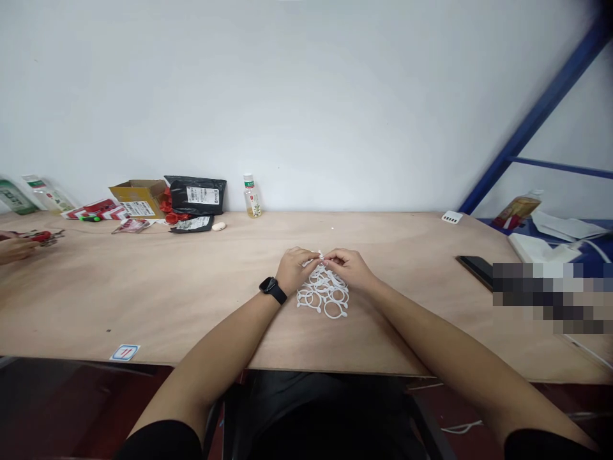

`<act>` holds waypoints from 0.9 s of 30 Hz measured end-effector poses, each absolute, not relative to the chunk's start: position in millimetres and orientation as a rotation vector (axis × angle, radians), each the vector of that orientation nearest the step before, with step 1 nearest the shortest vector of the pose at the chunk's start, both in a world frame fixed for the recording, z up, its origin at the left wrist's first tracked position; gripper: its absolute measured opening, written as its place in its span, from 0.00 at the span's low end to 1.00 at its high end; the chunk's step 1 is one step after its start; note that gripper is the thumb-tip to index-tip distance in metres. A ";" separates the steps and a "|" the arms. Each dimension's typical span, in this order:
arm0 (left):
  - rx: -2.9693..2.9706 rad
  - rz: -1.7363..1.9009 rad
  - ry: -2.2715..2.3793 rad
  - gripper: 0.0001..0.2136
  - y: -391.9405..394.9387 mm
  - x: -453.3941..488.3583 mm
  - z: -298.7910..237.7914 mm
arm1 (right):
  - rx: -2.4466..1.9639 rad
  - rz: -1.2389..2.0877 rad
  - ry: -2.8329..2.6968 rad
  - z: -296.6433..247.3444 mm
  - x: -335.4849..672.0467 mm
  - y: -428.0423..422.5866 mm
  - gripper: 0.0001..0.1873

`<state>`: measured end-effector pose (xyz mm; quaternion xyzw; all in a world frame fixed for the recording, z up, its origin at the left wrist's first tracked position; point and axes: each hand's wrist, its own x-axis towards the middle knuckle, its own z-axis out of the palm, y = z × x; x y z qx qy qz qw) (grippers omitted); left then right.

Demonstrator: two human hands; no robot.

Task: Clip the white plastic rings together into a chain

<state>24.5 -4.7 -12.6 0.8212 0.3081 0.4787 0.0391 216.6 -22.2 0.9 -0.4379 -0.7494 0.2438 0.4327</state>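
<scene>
A small heap of white plastic rings, each with a little knob on its edge, lies on the wooden table in front of me. At the heap's far end, my left hand has its thumb and fingers pinched on a white ring. Opposite it, my right hand grips the same small white piece, its fingertips almost touching the left ones. Fingers cover most of that piece. Around my left wrist is a black watch.
Along the wall stand a bottle, a black parcel bag and a yellow cardboard box. Another person's hand works at the far left. A phone lies to the right, and a numbered card at the front edge.
</scene>
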 end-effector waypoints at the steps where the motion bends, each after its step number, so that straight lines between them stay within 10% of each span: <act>1: 2.519 1.469 0.942 0.06 -5.6 24.7 -11.8 | -1.087 0.624 -1.857 0.4 216.1 -22.7 0.11; 27: 2.620 1.316 0.965 0.08 -3.5 22.6 -7.6 | -1.143 0.415 -1.970 3.4 240.0 -4.7 0.11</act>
